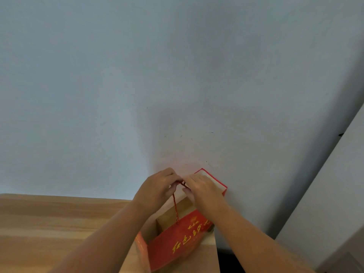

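A red carton (173,245) with yellow characters stands on the wooden table (49,223), its top open and its brown inside showing. A red-edged flap (215,181) sticks up at the far side against the wall. A red twisted cord handle (175,207) rises from the near panel. My left hand (157,187) and my right hand (201,187) meet above the carton, and both pinch the top of the cord between their fingertips.
A pale blue-grey wall (157,75) fills most of the view, right behind the table. At the right stands a white panel or door edge (334,184), with a dark gap (228,261) between it and the table's right edge.
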Available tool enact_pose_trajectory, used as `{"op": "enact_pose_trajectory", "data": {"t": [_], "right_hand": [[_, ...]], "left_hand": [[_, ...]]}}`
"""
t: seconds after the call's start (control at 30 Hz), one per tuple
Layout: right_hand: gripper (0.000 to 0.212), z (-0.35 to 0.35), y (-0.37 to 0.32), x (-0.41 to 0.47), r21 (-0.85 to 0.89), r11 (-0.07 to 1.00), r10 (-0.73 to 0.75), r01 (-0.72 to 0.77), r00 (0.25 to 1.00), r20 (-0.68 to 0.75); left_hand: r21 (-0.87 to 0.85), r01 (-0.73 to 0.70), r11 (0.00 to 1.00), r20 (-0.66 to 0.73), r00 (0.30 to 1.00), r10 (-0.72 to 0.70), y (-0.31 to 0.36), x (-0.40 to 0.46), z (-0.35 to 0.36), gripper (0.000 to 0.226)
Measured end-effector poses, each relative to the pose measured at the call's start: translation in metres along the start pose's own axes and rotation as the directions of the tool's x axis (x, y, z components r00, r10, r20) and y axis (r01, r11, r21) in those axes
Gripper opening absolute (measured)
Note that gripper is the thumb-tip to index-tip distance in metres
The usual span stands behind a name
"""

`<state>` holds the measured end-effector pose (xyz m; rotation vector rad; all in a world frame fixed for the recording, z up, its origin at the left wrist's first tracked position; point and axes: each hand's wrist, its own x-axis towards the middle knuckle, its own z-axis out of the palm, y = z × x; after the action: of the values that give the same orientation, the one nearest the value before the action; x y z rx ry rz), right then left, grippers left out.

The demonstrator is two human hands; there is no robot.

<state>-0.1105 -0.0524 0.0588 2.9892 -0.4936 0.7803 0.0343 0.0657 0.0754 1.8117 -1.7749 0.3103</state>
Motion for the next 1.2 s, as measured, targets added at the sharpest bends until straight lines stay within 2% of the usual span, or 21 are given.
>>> {"op": "enact_pose_trajectory", "data": {"t": [0.13, 0.23, 0.3, 0.37, 0.47, 0.53, 0.63, 0.87, 0.97, 1.2], "right_hand": [[0.007, -0.002, -0.02, 0.007, 0.104, 0.991, 0.083, -0.082, 0.997, 0.0], [0.026, -0.002, -0.037, 0.013, 0.239, 0.96, 0.153, -0.146, 0.988, -0.012], [0.023, -0.005, -0.05, 0.019, 0.338, 0.929, 0.149, -0.15, 0.988, 0.028], [0.004, -0.008, -0.06, 0.022, 0.364, 0.921, 0.122, -0.137, 0.99, 0.065], [0.013, -0.018, -0.067, 0.028, 0.339, 0.929, 0.121, -0.15, 0.987, 0.107], [0.014, -0.026, -0.073, 0.033, 0.299, 0.949, 0.074, -0.099, 0.993, 0.096], [0.015, -0.033, -0.102, 0.042, 0.221, 0.973, -0.077, 0.064, 0.996, 0.051], [0.021, -0.034, -0.187, 0.045, 0.126, 0.943, -0.305, 0.308, 0.951, -0.042], [0.017, -0.038, -0.223, 0.043, 0.136, 0.924, -0.347, 0.357, 0.934, -0.09], [0.017, -0.037, -0.308, 0.047, 0.214, 0.89, -0.4, 0.403, 0.915, -0.063]], "left_hand": [[-0.027, 0.024, 0.999, -0.014, 1.0, -0.025, -0.007, -0.011, -0.018, 0.017], [-0.08, 0.046, 0.996, -0.085, 0.995, -0.053, -0.009, -0.018, -0.031, 0.016], [-0.116, 0.032, 0.993, -0.077, 0.996, -0.041, -0.008, -0.022, -0.041, 0.015], [-0.152, 0.027, 0.988, -0.049, 0.998, -0.035, -0.009, -0.028, -0.05, 0.012], [-0.113, 0.041, 0.993, -0.067, 0.997, -0.049, -0.019, -0.042, -0.063, 0.013], [0.002, 0.038, 0.999, -0.075, 0.996, -0.038, -0.021, -0.051, -0.071, 0.015], [0.152, 0.064, 0.986, -0.133, 0.99, -0.044, -0.018, -0.076, -0.09, 0.014], [0.282, 0.285, 0.916, -0.279, 0.938, -0.206, -0.009, -0.152, -0.143, 0.012], [0.313, 0.358, 0.88, -0.316, 0.913, -0.259, 0.001, -0.181, -0.167, 0.014], [0.383, 0.499, 0.777, -0.326, 0.861, -0.392, -0.002, -0.25, -0.219, 0.019]]}}
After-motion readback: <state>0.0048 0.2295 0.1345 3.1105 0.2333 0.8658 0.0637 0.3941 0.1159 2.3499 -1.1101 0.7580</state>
